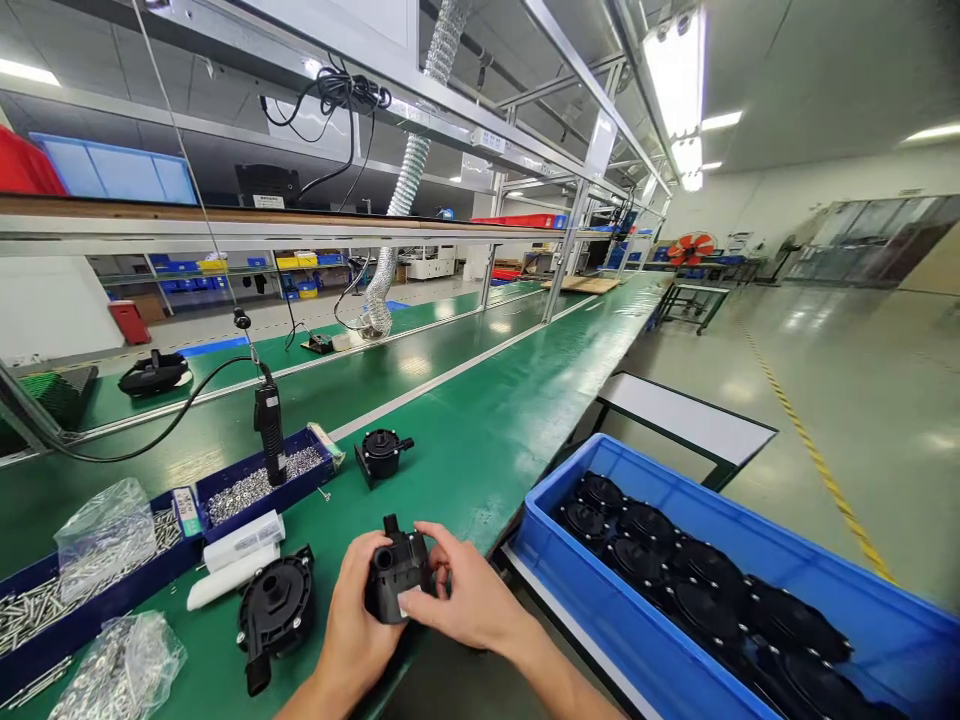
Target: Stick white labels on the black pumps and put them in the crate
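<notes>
Between my two hands is a black plastic pump housing with a round port and a short spout, held above the bench's near edge. My left hand wraps its left side. From the right, my right hand grips it with thumb in front and fingers behind. To the left lies a larger black pump housing with screws around its rim. Farther back on the green bench sits another black pump. An electric screwdriver hangs by a cord over a blue tray of small fasteners.
A blue crate holding several black round parts stands at the right. White rolls, a tray of long screws and a plastic bag of hardware lie at the left. The green bench runs far ahead under a metal frame.
</notes>
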The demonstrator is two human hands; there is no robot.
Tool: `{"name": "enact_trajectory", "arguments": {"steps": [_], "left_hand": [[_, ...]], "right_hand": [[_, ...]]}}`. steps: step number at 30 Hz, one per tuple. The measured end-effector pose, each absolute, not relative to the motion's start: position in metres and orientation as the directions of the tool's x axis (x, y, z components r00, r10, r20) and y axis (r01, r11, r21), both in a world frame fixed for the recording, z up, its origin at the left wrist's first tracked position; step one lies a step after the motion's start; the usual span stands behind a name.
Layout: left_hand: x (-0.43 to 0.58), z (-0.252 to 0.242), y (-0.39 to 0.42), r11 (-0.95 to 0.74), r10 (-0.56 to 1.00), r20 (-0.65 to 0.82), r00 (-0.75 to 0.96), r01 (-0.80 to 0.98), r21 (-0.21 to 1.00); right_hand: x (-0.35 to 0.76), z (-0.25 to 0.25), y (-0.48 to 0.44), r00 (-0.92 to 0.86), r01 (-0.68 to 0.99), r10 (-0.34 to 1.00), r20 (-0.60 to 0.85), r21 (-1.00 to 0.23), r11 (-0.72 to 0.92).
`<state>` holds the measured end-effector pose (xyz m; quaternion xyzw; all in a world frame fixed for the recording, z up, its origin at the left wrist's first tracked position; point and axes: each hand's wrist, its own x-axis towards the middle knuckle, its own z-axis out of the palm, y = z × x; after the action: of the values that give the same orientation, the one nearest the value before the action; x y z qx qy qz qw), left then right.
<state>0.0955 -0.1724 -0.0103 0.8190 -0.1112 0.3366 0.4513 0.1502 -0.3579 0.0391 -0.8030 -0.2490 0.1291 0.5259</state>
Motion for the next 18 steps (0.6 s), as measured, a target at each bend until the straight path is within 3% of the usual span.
{"name": "enact_trajectory", "arguments": {"steps": [5,10,13,16,18], "left_hand": [[0.088,-0.011,-0.166,-0.643,0.005,0.704,0.71,-0.536,0.546],[0.086,-0.012,-0.169,-0.672,-0.181,0.782,0.597,-0.655,0.344],[0.087,-0.012,-0.177,-0.697,-0.169,0.814,0.555,-0.652,0.299],[0.09,-0.018,-0.182,-0.725,-0.106,0.777,0.621,-0.582,0.367],[0.094,-0.027,-0.184,-0.724,-0.046,0.764,0.643,-0.549,0.419]], "right_hand": [[0.131,0.054,-0.342,0.903,0.244,0.429,-0.011,-0.808,-0.536],[0.122,0.055,-0.364,0.9,0.265,0.433,0.039,-0.839,-0.476],[0.131,0.055,-0.41,0.979,0.19,0.167,0.115,-0.806,-0.561],[0.152,0.062,-0.481,0.96,-0.056,-0.227,0.163,-0.683,-0.728],[0.167,0.066,-0.531,0.915,-0.214,-0.375,0.146,-0.612,-0.761]]}}
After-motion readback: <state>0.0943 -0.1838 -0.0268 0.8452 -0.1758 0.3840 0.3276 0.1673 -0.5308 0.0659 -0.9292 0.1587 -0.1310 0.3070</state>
